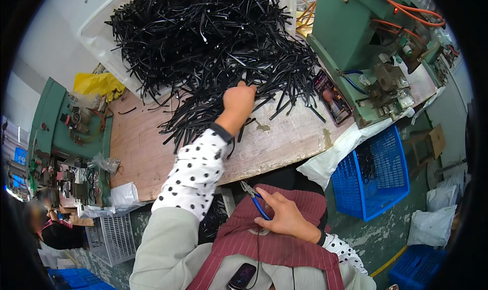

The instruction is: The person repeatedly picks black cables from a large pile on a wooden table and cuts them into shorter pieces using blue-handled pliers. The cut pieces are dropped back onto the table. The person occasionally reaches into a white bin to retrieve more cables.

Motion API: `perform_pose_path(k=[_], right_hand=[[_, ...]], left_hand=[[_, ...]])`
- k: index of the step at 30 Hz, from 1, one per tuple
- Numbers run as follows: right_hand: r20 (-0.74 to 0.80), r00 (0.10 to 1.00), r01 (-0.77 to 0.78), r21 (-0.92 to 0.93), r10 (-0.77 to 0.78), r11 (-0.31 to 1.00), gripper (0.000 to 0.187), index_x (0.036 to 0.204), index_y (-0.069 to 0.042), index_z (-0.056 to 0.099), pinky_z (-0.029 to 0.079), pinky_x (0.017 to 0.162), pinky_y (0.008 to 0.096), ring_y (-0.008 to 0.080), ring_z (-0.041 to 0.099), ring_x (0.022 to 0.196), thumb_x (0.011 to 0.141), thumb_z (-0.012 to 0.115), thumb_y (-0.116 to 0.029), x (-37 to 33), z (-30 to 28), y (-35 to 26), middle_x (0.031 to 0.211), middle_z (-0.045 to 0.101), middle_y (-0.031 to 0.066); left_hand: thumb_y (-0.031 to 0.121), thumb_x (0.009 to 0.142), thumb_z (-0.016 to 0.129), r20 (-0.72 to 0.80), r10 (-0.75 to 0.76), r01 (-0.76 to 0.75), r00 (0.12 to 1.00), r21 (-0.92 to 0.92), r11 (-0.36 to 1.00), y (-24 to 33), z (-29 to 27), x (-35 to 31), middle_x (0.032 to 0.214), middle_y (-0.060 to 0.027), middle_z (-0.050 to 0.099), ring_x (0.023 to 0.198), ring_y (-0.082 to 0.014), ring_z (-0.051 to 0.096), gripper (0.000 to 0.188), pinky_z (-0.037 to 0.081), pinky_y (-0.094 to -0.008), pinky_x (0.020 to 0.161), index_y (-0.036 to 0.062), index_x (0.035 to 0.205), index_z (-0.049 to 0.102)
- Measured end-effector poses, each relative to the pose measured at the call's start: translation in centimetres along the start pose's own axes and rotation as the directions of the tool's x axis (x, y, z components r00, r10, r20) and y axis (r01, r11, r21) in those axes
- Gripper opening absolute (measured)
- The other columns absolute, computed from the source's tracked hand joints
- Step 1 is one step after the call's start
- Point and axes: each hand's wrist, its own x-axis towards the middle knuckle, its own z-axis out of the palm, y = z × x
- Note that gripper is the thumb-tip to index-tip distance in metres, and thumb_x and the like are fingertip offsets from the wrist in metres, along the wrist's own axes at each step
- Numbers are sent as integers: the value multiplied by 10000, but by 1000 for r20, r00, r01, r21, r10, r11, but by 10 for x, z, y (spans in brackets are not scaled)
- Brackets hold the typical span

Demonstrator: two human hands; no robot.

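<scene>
A big heap of thin black strips (203,41), some with shiny ends, spills out of a white bin onto the worktable (290,132). My left hand (239,104) reaches to the near side of this heap, its fingers curled closed among the strips; the fingertips are partly hidden, so how many strips they grip cannot be told. Close to my lap, below the table edge, my right hand (287,216) holds small cutting pliers (258,203) with blue handles. Their metal jaws point up and left, away from the strips.
The white bin's wall (101,41) stands at the back. Green machines (340,31) flank the table, another machine (71,122) being at left. Blue-handled pliers (353,81) and a dark patterned box (333,97) lie at right. A blue crate (373,188) stands on the floor; another person (58,231) is far left.
</scene>
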Motion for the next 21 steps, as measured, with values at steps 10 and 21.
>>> perform_pose_path(k=[10,21], right_hand=[[8,1000,21,-30,-21,999,852,1441,-137,437,540,682,433,339,636,769,696,803,-331,9,7,-4,887,579,146],[-66,996,43,-195,-57,980,857,1410,-144,466,526,664,402,300,619,793,652,822,-323,33,2,-9,907,549,111]], left_hand=[[148,751,732,-196,1,-29,981,-141,990,-67,-64,-112,946,-24,632,767,-257,656,326,526,-370,633,189,1071,689],[-153,620,546,-354,-11,-124,935,-354,927,-82,-36,-199,1346,-107,494,960,-292,637,668,528,-328,762,231,1137,725]])
